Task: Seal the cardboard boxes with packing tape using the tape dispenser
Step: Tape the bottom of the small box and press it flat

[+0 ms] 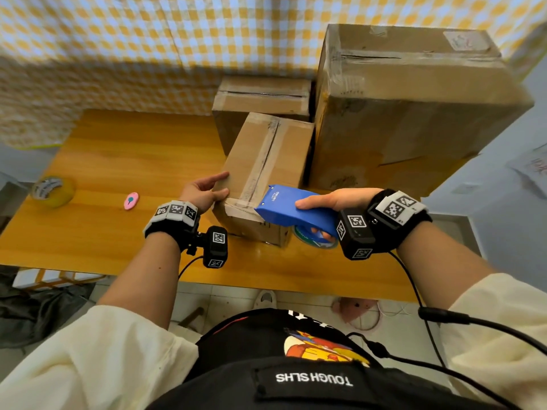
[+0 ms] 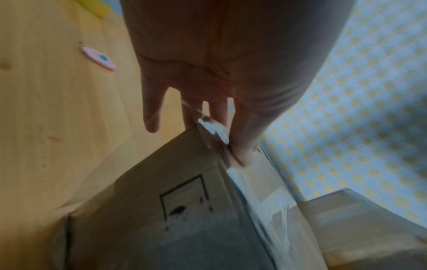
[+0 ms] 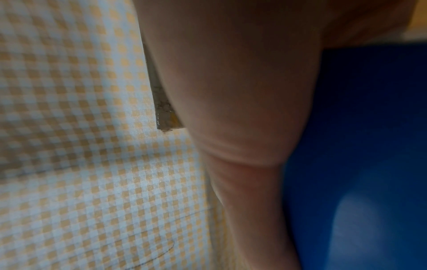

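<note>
A small cardboard box with clear tape along its top seam stands in the middle of the wooden table. My left hand steadies its near left corner, the thumb pressing on the top edge and straight fingers lying down the box's left side. My right hand grips the blue tape dispenser by its handle. The dispenser's front end lies against the box's near top edge at the seam. Its tape roll hangs below. In the right wrist view only my thumb and the blue dispenser body show.
A medium box stands behind the small one and a large box to its right, both close. A yellow tape roll and a pink cutter lie on the table's left part. Checked cloth hangs behind.
</note>
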